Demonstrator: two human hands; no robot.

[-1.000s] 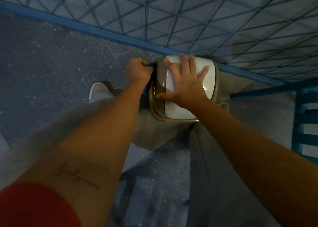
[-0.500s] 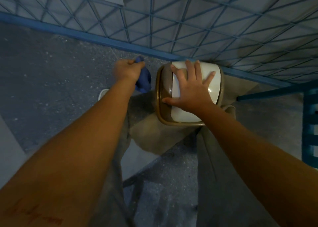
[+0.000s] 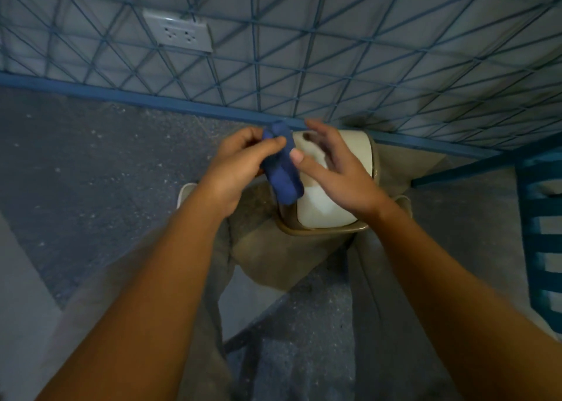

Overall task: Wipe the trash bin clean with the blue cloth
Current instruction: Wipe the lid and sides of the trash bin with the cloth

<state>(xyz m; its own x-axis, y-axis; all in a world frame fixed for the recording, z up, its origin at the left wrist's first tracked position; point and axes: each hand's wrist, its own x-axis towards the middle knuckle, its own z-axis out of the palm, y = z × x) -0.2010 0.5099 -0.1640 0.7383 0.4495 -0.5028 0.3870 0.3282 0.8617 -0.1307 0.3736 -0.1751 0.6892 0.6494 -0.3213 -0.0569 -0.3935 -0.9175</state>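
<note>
Okay, speckled grey floor (image 3: 76, 163) on the left, white wall socket (image 3: 179, 34) above it on the blue-latticed wall (image 3: 334, 51); tip of a pale shoe (image 3: 185, 191) just left of the left forearm; left hand (image 3: 240, 163) raised in front of the bin, thumb and fingers curled round the top of the blue cloth (image 3: 284, 172); cloth bunched into a roll, hanging down over the left edge of the lid; trash bin (image 3: 328, 209) on the floor against the wall, white lid, brown rim; right hand (image 3: 334, 172) above the lid, fingers loosely spread and blurred, holding nothing, thumb tip just beside the cloth, contact unclear; blue slatted furniture (image 3: 541, 233) far right
</note>
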